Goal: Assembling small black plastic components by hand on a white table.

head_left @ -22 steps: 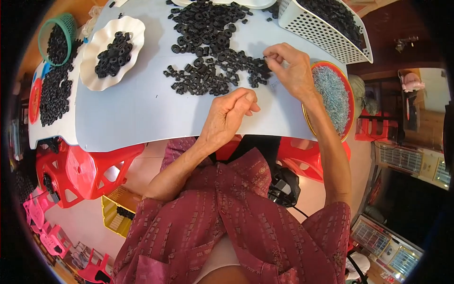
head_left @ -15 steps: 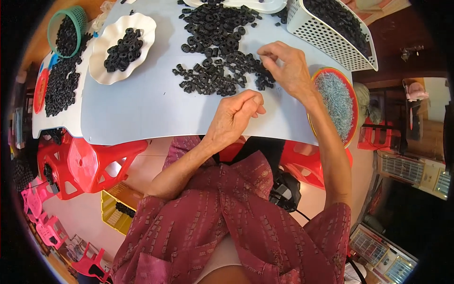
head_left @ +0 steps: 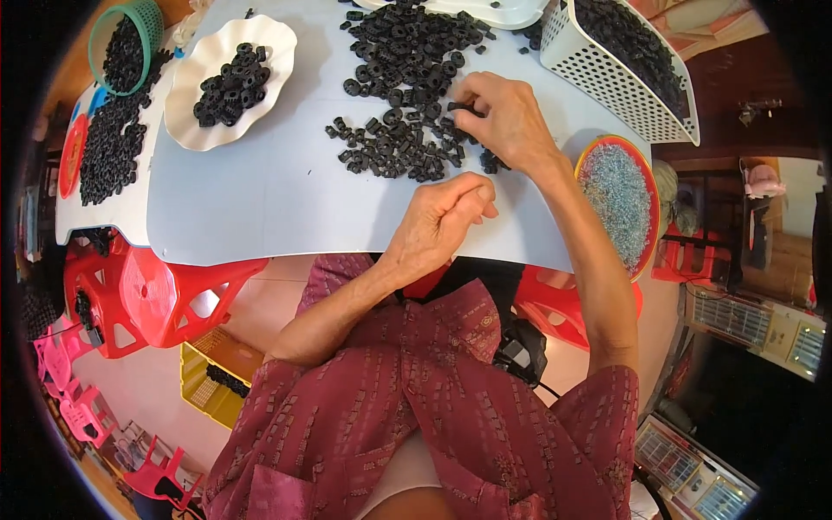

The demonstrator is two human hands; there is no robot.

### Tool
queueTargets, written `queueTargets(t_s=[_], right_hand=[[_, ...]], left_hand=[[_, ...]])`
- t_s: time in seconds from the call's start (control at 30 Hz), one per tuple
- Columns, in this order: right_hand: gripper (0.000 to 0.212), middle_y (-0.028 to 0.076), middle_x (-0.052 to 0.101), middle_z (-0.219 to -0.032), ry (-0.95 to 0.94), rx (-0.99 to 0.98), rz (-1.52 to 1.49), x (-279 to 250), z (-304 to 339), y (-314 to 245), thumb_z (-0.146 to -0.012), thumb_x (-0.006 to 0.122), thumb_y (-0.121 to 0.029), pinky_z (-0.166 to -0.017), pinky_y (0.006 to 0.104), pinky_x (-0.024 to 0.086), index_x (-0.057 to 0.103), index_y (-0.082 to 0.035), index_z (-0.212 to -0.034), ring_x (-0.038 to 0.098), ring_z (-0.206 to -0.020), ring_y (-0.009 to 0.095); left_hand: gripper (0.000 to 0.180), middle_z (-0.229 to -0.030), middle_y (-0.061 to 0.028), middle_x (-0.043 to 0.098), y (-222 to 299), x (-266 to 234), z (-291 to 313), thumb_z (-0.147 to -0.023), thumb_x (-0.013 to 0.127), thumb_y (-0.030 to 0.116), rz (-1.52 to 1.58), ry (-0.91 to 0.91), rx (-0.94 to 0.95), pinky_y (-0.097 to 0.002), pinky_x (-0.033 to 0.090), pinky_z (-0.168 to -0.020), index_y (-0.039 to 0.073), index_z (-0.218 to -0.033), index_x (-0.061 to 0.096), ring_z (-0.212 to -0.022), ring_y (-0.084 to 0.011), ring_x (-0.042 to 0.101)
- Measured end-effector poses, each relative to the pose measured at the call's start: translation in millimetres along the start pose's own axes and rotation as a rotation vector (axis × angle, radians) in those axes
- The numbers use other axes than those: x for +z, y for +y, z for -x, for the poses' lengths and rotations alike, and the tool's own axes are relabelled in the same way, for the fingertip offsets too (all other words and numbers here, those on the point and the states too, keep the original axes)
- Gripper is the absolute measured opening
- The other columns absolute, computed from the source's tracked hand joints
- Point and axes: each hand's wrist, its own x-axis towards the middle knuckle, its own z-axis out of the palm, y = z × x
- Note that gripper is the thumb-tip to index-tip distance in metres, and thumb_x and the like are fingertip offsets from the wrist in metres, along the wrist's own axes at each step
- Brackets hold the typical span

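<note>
Head camera looks down on our two bare hands over a pale white plastic surface point(head_left: 260, 199). Our right hand point(head_left: 507, 117) reaches into the loose pile of small black ring-shaped rubber parts point(head_left: 403, 104) spread across the middle of the surface, fingertips drawn together on one or two of them; we cannot quite see whether a piece is actually pinched. Our left hand point(head_left: 446, 221) rests near the front edge, fingers curled into a loose fist, apart from the pile. To the left sits a white scalloped plastic dish point(head_left: 195, 121) holding more black rings, with a green mesh basket point(head_left: 147, 17) beyond it. A white perforated plastic basket point(head_left: 607, 95) stands at the right rear, and a red round bowl of small grey beads point(head_left: 620, 195) lies just beside our right forearm.
</note>
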Motion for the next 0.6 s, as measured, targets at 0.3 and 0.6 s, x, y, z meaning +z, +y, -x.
queueTargets(t_s=[0.3,0.6], right_hand=[[0.023,0.003,0.063,-0.084,0.199,0.245,-0.611,-5,54,-19,-0.082,0.063,-0.003,-0.067,0.0251,0.049,0.062,-0.001,-0.105,0.060,-0.075,0.009],[0.021,0.005,0.063,-0.086,0.246,0.192,-0.518,-3,97,-21,-0.081,0.060,0.001,-0.069,0.0256,0.049,0.063,-0.002,-0.102,0.061,-0.073,0.012]], left_hand=[[0.019,-0.081,-0.0065,0.062,0,4,0,-0.094,0.048,0.015,0.128,0.064,0.026,-0.0263,0.047,-0.068,-0.001,-0.102,0.055,-0.075,-0.0118,0.056],[0.020,-0.084,-0.0088,0.061,-4,5,-3,-0.094,0.048,0.014,0.144,0.139,0.051,-0.0270,0.048,-0.069,-0.002,-0.105,0.051,-0.076,-0.0123,0.056]])
